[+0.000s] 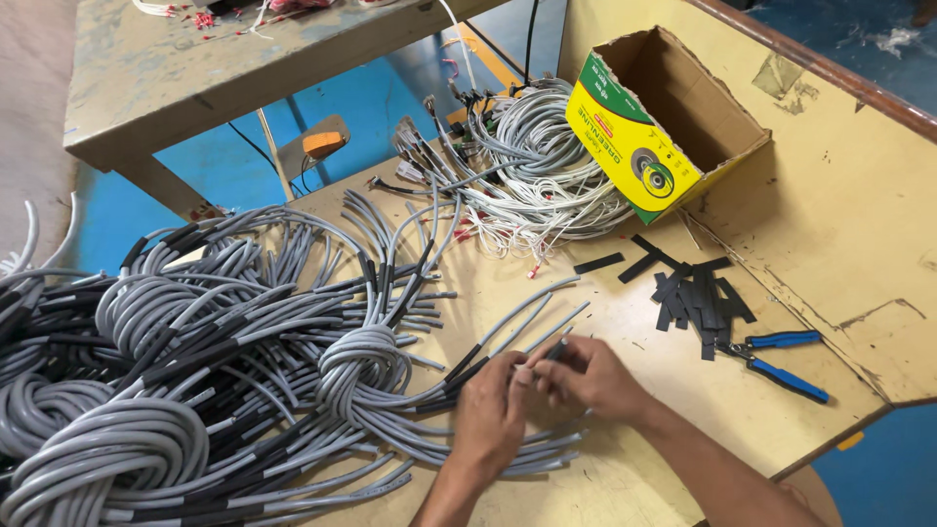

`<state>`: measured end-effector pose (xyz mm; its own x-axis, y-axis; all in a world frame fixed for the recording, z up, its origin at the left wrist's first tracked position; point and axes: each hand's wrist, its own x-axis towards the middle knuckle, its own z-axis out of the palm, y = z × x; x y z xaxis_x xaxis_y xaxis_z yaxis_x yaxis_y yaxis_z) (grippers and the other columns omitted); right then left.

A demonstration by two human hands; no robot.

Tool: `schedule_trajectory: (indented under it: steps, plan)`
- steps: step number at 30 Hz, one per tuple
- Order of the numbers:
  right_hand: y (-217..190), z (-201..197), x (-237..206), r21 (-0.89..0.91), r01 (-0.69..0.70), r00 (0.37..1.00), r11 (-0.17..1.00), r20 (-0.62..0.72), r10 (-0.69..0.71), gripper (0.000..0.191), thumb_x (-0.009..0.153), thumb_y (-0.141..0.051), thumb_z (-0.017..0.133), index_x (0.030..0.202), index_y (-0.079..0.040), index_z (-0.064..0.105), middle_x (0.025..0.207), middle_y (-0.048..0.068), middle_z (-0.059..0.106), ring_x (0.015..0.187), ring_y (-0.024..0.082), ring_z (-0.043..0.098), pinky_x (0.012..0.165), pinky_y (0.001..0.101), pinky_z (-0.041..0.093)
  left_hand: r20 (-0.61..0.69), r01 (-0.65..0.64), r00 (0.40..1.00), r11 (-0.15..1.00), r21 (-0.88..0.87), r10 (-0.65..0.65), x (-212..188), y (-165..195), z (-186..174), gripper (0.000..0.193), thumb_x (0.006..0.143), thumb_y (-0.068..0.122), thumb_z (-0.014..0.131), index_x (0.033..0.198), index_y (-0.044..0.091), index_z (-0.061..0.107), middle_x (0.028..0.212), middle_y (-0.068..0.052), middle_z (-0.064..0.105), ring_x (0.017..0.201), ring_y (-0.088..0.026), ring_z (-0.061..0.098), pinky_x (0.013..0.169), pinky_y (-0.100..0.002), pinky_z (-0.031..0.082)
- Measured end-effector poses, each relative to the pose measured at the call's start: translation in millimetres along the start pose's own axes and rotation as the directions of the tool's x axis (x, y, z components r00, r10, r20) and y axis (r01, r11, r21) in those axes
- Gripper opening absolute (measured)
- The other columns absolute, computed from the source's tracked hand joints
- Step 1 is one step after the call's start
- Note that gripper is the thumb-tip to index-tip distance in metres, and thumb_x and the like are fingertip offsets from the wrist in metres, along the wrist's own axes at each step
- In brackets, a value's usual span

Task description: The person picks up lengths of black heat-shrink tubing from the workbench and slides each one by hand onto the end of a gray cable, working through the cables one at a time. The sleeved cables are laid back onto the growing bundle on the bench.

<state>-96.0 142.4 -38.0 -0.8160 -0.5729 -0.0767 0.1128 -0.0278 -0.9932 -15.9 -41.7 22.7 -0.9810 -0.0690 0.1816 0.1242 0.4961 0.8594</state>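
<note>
As both hands [542, 390] pinch — grey cable [517, 327], black sleeve [558, 347].

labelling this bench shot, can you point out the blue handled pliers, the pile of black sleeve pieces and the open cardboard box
blue handled pliers [787, 379], head view, on the lower blue handle
pile of black sleeve pieces [699, 299], head view, middle of the pile
open cardboard box [634, 146], head view, on the yellow and green printed side

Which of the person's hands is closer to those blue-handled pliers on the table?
The right hand. It lies just left of the blue-handled pliers, with bare table between them. The left hand is farther off, on the other side of the right hand, by the grey cables.
</note>
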Motion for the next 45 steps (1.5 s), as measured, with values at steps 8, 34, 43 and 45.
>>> schedule_trajectory:
  steps: [8,34,43,45]
  plan:
    - [13.4,16.6,-2.1,-0.019,-0.083,0.993,0.996,0.080,0.084,0.016,0.095,-0.012,0.072,0.104,0.000,0.076,0.080,0.006,0.075,0.069,0.010,0.069,0.064,0.0271,0.058,-0.036,-0.061,0.998,0.994,-0.085,0.058,0.3,-11.1,7.5,0.037,0.104,0.028,0.047,0.102,-0.001,0.069,0.089,-0.022,0.070,0.081,-0.041,0.069,0.072,-0.044,0.054]
    - [-8.5,-14.3,6.0,0.214,0.220,0.926,0.952,-0.353,-0.135,0.022,0.098,-0.015,0.067,0.105,0.005,0.074,0.081,0.008,0.070,0.063,0.013,0.063,0.056,0.0273,0.052,0.320,-0.234,0.948,0.670,0.704,-0.005,1.2,-6.6,-72.5,0.020,0.094,0.026,0.064,0.085,0.009,0.069,0.084,-0.009,0.069,0.085,-0.029,0.067,0.074,-0.044,0.050]
    - [-13.4,-23.3,13.6,0.255,0.155,0.891,0.954,-0.454,-0.024,0.030,0.102,-0.016,0.063,0.122,0.006,0.068,0.091,0.012,0.072,0.068,0.015,0.066,0.057,0.0275,0.052,0.168,-0.248,0.966,0.534,0.808,0.195,-4.7,15.0,-65.4,0.016,0.073,0.012,0.069,0.087,0.004,0.072,0.094,-0.013,0.067,0.091,-0.029,0.064,0.077,-0.041,0.050]
    - [-16.2,-26.8,19.7,0.232,0.080,0.927,0.969,-0.375,0.013,0.040,0.097,-0.012,0.062,0.135,0.001,0.057,0.104,0.013,0.075,0.075,0.015,0.070,0.059,0.0268,0.054,0.277,-0.315,0.940,0.816,0.484,0.199,-10.6,16.9,-49.1,0.012,0.084,0.014,0.071,0.090,0.004,0.070,0.090,-0.015,0.064,0.087,-0.033,0.062,0.078,-0.045,0.050]
